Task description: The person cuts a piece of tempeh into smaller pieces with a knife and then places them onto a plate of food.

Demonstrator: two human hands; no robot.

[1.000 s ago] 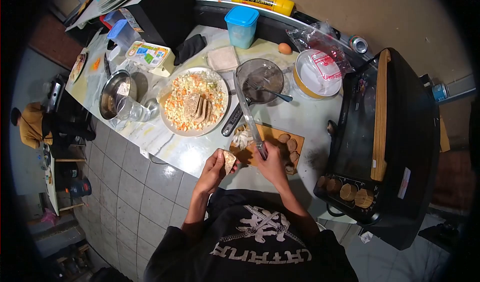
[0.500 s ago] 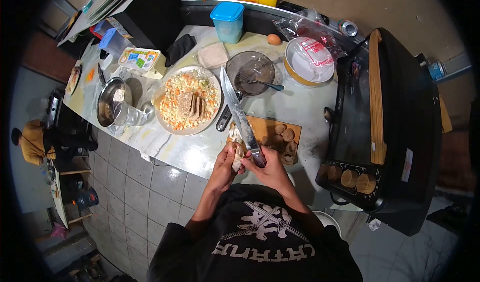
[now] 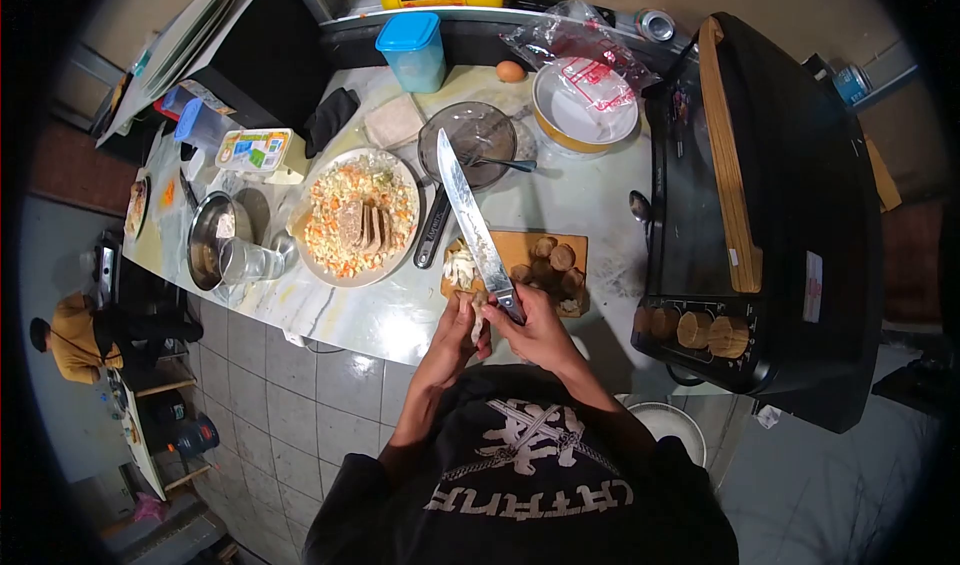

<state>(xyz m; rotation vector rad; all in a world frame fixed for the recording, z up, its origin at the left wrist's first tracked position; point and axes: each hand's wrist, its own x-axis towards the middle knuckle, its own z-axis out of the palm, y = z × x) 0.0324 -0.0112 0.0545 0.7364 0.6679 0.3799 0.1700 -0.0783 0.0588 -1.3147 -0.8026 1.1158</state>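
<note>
My right hand (image 3: 535, 327) grips the handle of a large kitchen knife (image 3: 472, 219), its long blade pointing up and away from me. Close beside it, my left hand (image 3: 448, 343) pinches a pale piece that looks like mushroom (image 3: 479, 313) near the handle end of the blade. Just beyond both hands lies a wooden cutting board (image 3: 575, 305). On its right are several brown round mushroom caps (image 3: 562, 257); pale torn or peeled bits (image 3: 460, 265) lie on its left. The fingers partly cover the held piece.
A plate (image 3: 408, 253) of diced vegetables with brown slices, a glass bowl with a black handle (image 3: 432, 230), a white-and-yellow bowl (image 3: 588, 125) and an egg (image 3: 510, 71) stand beyond. A black oven (image 3: 780, 205) bounds the right. A person (image 3: 80, 335) stands far left.
The whole view has shifted, with the counter things now further left and the oven higher. Both hands keep their grips; the held piece is turned slightly and shows less of its pale side.
</note>
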